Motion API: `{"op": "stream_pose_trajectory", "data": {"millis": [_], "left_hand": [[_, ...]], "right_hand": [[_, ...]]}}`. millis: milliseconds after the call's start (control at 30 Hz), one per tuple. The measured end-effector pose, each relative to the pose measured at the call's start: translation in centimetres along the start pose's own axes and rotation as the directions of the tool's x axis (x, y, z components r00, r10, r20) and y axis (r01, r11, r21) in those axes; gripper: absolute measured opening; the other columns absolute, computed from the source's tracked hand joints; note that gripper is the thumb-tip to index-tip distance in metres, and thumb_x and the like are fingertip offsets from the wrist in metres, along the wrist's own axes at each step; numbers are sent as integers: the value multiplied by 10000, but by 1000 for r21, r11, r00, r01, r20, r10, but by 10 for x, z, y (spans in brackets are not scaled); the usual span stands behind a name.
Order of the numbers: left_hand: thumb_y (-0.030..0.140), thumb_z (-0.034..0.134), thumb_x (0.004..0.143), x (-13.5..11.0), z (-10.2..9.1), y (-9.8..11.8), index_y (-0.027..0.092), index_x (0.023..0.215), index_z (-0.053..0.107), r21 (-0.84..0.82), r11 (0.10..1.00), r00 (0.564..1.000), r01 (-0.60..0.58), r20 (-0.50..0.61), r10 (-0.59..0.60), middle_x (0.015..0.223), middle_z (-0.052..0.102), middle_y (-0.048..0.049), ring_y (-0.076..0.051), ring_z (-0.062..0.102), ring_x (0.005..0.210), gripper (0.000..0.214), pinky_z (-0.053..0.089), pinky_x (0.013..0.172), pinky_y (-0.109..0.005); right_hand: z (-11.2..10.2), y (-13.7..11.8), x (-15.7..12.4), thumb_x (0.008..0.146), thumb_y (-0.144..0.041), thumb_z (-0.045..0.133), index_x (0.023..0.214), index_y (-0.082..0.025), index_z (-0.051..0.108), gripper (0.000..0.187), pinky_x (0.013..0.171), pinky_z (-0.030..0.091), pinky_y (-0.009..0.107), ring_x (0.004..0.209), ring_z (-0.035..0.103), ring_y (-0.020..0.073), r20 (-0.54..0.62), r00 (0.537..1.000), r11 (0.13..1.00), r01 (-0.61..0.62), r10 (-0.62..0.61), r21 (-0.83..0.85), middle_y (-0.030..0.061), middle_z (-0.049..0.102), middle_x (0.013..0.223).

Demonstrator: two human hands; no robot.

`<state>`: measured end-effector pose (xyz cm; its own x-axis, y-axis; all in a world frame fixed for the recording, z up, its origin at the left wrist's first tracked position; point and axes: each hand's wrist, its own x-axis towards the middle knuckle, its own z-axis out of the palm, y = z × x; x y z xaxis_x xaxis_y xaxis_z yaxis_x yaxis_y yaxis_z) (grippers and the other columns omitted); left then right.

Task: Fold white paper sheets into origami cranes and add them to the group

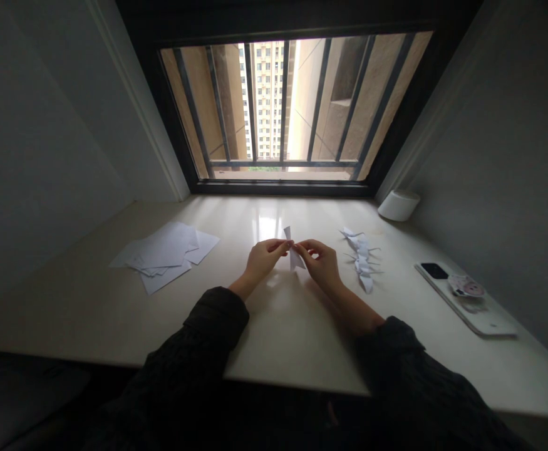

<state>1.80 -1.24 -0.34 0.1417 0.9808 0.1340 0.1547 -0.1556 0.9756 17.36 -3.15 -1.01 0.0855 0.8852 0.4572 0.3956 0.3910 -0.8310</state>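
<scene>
A small piece of folded white paper [296,259] is held up between my two hands over the middle of the white ledge. The fingers of my left hand [267,255] pinch it from the left, close to its narrow middle. From the other side, my right hand [319,258] grips it with thumb and fingertips. Parts of the paper stick out above and below the fingers, and the pinched part is hidden. Right of my right hand, several folded paper cranes [362,258] stand in a row.
A loose stack of white paper sheets [165,247] lies on the left of the ledge [90,319]. On the right are a phone [464,300] with a round grip and a white cylindrical object [399,205] by the wall. A barred window [280,186] closes off the back.
</scene>
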Motion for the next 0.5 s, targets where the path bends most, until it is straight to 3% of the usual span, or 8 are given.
{"op": "stream_pose_trajectory", "data": {"millis": [167, 333, 500], "left_hand": [[520, 600, 762, 3, -5, 0, 189, 844, 736, 23, 999, 999, -27, 18, 26, 808, 722, -75, -232, 686, 766, 367, 485, 698, -310], [474, 614, 753, 7, -17, 2, 212, 629, 694, 251, 967, 997, -36, -53, 51, 604, 680, -25, -218, 665, 663, 301, 452, 641, -288], [423, 587, 782, 12, -27, 2, 236, 603, 653, 339, 940, 996, -41, -65, 67, 539, 644, 9, -190, 648, 595, 268, 443, 648, -273]], "right_hand": [[0, 3, 3, 813, -485, 554, 736, -212, 685, 312, 612, 445, 289, 655, 596, 171, -42, 998, 999, -37, 37, -2, 28, 691, 730], [-4, 12, 9, 805, -535, 530, 759, -198, 655, 362, 573, 442, 278, 630, 583, 169, -148, 975, 986, -157, 163, 55, 38, 667, 719], [-9, 20, 12, 789, -565, 532, 753, -197, 652, 389, 592, 426, 285, 617, 572, 170, -201, 961, 981, -192, 190, 14, 44, 670, 712]]}}
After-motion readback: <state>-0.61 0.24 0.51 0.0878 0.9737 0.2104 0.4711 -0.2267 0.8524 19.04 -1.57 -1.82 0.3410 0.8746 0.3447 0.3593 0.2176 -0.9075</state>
